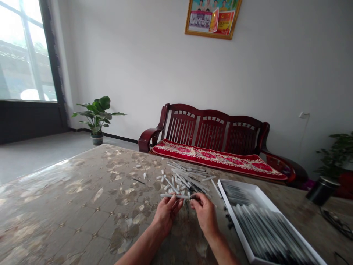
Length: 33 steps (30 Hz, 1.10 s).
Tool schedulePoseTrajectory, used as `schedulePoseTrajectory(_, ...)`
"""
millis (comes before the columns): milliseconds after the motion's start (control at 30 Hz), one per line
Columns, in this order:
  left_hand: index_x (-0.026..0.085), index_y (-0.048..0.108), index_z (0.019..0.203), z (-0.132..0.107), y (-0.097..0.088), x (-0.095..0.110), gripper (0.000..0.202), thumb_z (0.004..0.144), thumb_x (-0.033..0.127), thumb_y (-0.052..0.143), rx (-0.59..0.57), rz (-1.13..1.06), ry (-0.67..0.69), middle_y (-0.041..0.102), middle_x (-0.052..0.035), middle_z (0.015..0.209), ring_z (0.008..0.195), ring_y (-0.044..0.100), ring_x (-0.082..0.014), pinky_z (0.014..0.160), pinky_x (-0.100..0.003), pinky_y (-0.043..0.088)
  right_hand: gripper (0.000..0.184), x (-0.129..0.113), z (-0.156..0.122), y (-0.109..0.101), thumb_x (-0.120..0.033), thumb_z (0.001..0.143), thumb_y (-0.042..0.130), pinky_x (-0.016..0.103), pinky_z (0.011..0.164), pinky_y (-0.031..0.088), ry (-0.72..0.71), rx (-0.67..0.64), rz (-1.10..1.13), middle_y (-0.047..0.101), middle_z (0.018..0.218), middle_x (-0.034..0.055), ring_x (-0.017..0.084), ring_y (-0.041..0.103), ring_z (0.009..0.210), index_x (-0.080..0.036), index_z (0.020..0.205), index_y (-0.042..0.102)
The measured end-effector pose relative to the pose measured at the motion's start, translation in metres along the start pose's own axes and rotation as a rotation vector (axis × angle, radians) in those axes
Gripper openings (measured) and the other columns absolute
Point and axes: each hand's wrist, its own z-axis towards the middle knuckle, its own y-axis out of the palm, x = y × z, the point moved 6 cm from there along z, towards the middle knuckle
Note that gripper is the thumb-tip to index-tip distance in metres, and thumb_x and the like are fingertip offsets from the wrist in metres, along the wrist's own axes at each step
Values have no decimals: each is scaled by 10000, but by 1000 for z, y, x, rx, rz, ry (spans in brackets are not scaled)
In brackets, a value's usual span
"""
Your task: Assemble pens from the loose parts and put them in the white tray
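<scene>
A slim whitish pen (176, 196) lies level across my fingertips, above the table. My left hand (166, 214) is closed on its barrel, with thumb and fingers pinching from below. At the pen's right end, my right hand (205, 214) is closed in a pinch around a small dark part, mostly hidden by the fingers. Just beyond both hands spreads a loose pile of pen barrels (183, 178), short white caps and thin dark refills. A single dark refill (138, 181) lies apart to the left.
To the right stands a white tray (239, 235) holding many pens in rows, with small black pieces (228, 218) along its left side. A patterned cover lies over the table (82, 206). Behind are a red wooden bench (212, 129) and a potted plant (96, 114); a black pot (322, 191) sits far right.
</scene>
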Motion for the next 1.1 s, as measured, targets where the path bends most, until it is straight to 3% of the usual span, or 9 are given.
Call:
schedulePoseTrajectory(167,133,607,787,0,0,-2,127,855,25,604,-20,34,3,716,-41,712,638,727,-130,638,-216,619,135,-2,-1,1,-304,804,586,280,644,529,-55,-32,-66,703,762,36,195,659,681,-210,841,676)
schedulePoseTrajectory(367,134,612,790,0,0,-3,115,836,31,632,-29,35,16,721,-49,736,653,730,-141,643,-226,619,104,-14,-2,-1,-240,791,593,287,736,514,-238,15,-211,708,805,50,201,655,770,-218,800,695)
schedulePoseTrajectory(533,136,623,784,0,-1,-2,104,802,58,689,-54,55,57,721,-44,715,649,726,-145,638,-227,616,190,-5,-1,5,-371,832,591,261,596,505,-85,-56,-91,700,741,42,189,641,658,-206,851,682)
schedulePoseTrajectory(700,140,633,803,-4,0,-3,130,762,84,743,-93,74,85,738,-48,744,658,724,-145,649,-229,612,396,-10,-4,4,-532,895,498,250,500,408,-95,-56,-244,607,573,14,168,556,531,-220,684,620)
schedulePoseTrajectory(800,144,640,808,-6,-1,-3,159,734,102,774,-81,82,99,738,-42,750,655,723,-146,643,-229,610,500,-9,-7,3,-609,918,399,252,480,375,-57,-64,-244,604,564,15,161,536,505,-225,676,610)
schedulePoseTrajectory(967,144,633,771,-5,-4,-1,152,735,92,770,-37,78,99,712,-18,687,630,713,-133,639,-217,608,369,-14,-11,2,-536,914,452,247,579,399,-107,-90,-253,660,725,13,168,580,630,-223,847,635)
schedulePoseTrajectory(1100,140,639,771,-10,1,-1,144,735,106,774,-80,110,87,725,-29,725,653,714,-133,644,-218,610,401,-15,-12,3,-502,935,416,246,564,351,-138,-79,-343,599,625,0,151,526,588,-225,689,569)
